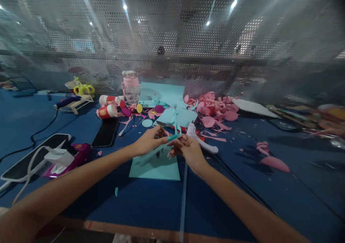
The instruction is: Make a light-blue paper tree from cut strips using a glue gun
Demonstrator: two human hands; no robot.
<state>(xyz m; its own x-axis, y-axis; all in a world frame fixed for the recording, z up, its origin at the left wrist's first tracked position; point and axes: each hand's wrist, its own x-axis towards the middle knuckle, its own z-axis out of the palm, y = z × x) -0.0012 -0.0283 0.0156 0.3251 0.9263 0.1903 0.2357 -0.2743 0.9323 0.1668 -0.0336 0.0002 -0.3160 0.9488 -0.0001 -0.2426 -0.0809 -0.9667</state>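
My left hand [151, 140] and my right hand [192, 151] meet above the middle of the table. Between their fingertips is a thin turquoise strip [174, 137], bent and pinched from both sides. Whether it is paper or foam I cannot tell. Below them lies a flat turquoise sheet [155, 170], partly in their shadow. Right beside my right hand rests a white glue gun [206, 146], and a long translucent glue stick [183, 200] runs towards the table's front edge. Just behind the hands sits a stack of turquoise pieces [185, 116].
Pink cut scraps [212, 108] pile up at the back right. A pink-lidded bottle [131, 88], red-and-white paper cups [107, 111] and a black phone [105, 132] stand or lie to the left. Nearer left are a white charger [59, 159] and cables. A perforated metal screen [172, 31] rises behind.
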